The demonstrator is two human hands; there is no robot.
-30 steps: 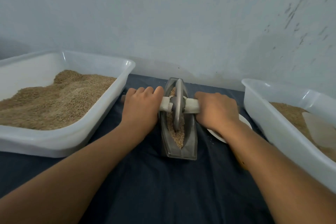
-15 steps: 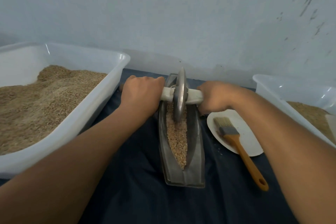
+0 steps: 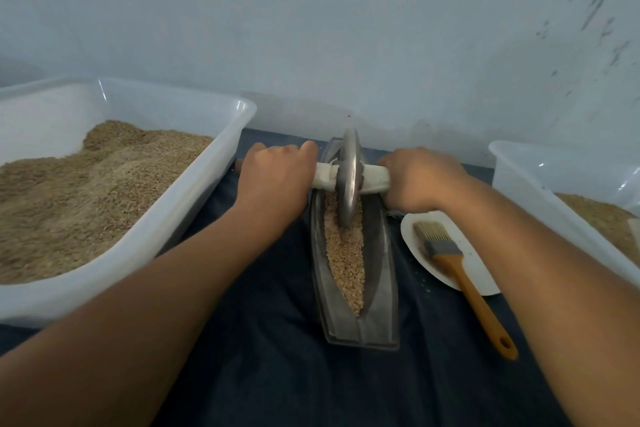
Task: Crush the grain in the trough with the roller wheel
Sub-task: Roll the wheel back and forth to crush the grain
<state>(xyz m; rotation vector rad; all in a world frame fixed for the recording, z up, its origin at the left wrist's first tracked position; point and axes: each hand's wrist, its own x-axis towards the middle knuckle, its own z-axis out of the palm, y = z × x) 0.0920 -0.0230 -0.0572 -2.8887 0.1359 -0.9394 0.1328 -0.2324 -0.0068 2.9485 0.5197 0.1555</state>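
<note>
Roller wheel (image 3: 349,177) upright at the far end of the trough (image 3: 381,274), rim sunk in the grain (image 3: 346,253), midway between left hand (image 3: 277,177) and right hand (image 3: 420,178), each clenched round its white-wrapped axle (image 3: 372,178); no legible writing; brush (image 3: 460,270) on a plate (image 3: 479,274) just right.

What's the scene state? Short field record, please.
wheel: upright in trough, at far end
grain: along trough groove
left hand: grips axle left of wheel
right hand: grips axle right of wheel
brush: on plate, right of trough
left bin: heaped with grain
right bin: some grain
</note>
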